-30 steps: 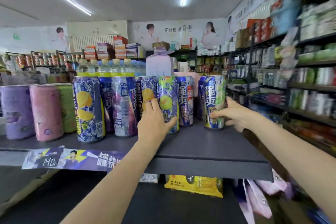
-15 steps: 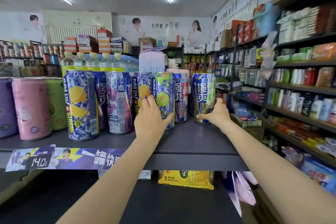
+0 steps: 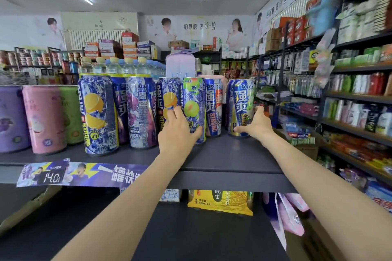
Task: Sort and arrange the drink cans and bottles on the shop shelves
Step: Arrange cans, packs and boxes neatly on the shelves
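Observation:
A row of tall blue drink cans stands on the dark top shelf (image 3: pixel 222 154). My left hand (image 3: pixel 177 133) wraps the lower part of a can with a green fruit picture (image 3: pixel 194 104). My right hand (image 3: pixel 255 126) grips the base of the rightmost blue and yellow can (image 3: pixel 240 99), which stands apart from the others. To the left stand a lemon-picture can (image 3: pixel 98 112) and a purple-fruit can (image 3: pixel 143 110). Clear water bottles (image 3: pixel 123 65) line up behind the cans.
Fat purple, pink (image 3: pixel 42 118) and green cans stand at the shelf's left end. A price strip (image 3: pixel 51 172) hangs on the shelf edge. A yellow drink pack (image 3: pixel 220 201) sits on the shelf below. Stocked shelves (image 3: pixel 356 95) run along the right.
My view has shifted a little. Both hands stay on their cans; the right hand has slid lower and round the can's base.

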Tool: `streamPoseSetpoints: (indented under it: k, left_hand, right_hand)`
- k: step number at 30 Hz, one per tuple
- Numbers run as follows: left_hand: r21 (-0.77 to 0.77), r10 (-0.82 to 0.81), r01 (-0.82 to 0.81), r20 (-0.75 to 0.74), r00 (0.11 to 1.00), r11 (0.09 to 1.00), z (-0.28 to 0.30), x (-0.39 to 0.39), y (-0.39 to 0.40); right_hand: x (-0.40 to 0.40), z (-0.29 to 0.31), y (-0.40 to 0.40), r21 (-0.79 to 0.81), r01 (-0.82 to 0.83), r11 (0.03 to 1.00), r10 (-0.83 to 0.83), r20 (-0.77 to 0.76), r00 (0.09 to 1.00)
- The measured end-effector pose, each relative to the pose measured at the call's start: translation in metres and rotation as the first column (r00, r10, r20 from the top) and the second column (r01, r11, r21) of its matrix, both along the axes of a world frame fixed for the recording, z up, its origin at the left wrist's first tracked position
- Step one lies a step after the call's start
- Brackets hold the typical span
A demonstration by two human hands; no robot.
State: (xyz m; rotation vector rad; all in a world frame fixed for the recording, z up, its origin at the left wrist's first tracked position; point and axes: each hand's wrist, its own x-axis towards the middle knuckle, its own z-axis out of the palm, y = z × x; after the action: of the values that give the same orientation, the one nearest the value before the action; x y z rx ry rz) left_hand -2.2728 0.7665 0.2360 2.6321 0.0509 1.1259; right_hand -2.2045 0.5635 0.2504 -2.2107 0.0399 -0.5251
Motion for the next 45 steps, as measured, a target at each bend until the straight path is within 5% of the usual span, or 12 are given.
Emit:
streamPoseSetpoints:
  k: [3,6,9,13,17,22,36,40,45]
  left_hand:
    - [-0.019,-0.007,0.007,-0.009,1.000,1.000,0.000,-0.002,0.000]
    - [-0.043,-0.018,0.017,-0.012,1.000,0.999,0.002,-0.003,0.001]
    - [-0.064,-0.039,0.037,-0.035,0.999,0.997,0.004,-0.004,0.002]
    - [-0.166,-0.151,0.137,-0.074,0.986,0.977,0.007,-0.004,0.006]
    - [-0.180,-0.231,0.205,-0.139,0.963,0.962,0.008,-0.012,0.023]
    - [-0.334,-0.267,0.240,-0.037,0.963,0.911,0.002,-0.019,0.045]
    - [0.186,-0.162,0.172,-0.071,0.984,0.967,-0.005,-0.017,0.035]
    - [0.185,-0.186,0.176,0.038,0.982,0.967,-0.006,-0.019,0.035]
    - [0.154,-0.147,0.156,-0.069,0.987,0.976,-0.004,-0.024,0.032]
  right_hand:
    - [0.000,0.002,0.003,-0.040,-0.007,0.999,0.010,0.066,0.998]
    - [-0.008,0.009,0.008,-0.035,0.082,0.996,-0.066,0.329,0.942]
    - [-0.026,0.016,0.018,0.041,-0.065,0.997,0.035,0.513,0.858]
    - [-0.031,0.019,0.047,-0.064,-0.361,0.930,0.361,0.324,0.874]
    - [-0.029,0.036,0.072,0.042,-0.384,0.922,0.360,0.272,0.893]
    - [-0.031,0.021,0.107,0.012,-0.363,0.932,0.352,0.210,0.912]
    - [-0.057,0.023,0.026,0.189,-0.266,0.945,0.237,0.161,0.958]
    - [-0.057,0.023,0.008,0.196,-0.244,0.950,0.218,0.144,0.965]
    - [-0.055,0.021,0.002,0.136,-0.215,0.967,0.196,0.137,0.971]
